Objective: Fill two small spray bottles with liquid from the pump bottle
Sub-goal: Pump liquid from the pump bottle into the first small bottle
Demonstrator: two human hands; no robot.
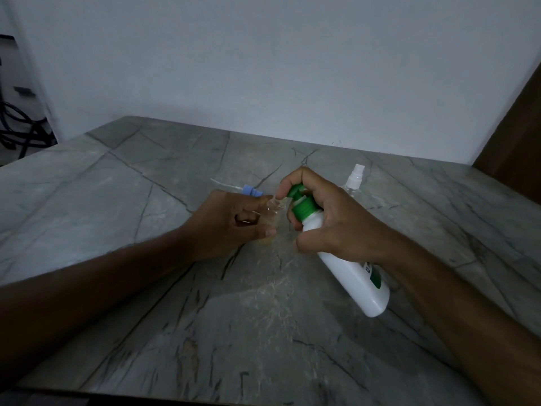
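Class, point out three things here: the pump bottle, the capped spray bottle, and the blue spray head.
pump bottle (355, 284), head view, white body.
capped spray bottle (357, 171), head view, white nozzle.
blue spray head (251, 190), head view, blue collar.

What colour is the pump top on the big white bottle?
Green, on the pump top of the white pump bottle gripped by the right hand; clearest in the head view.

Dim, cool cast, soft shadows. Faint sheen on table (263, 288) centre. Wide-angle bending at edges, dark corners. Slight blur and noise throughout.
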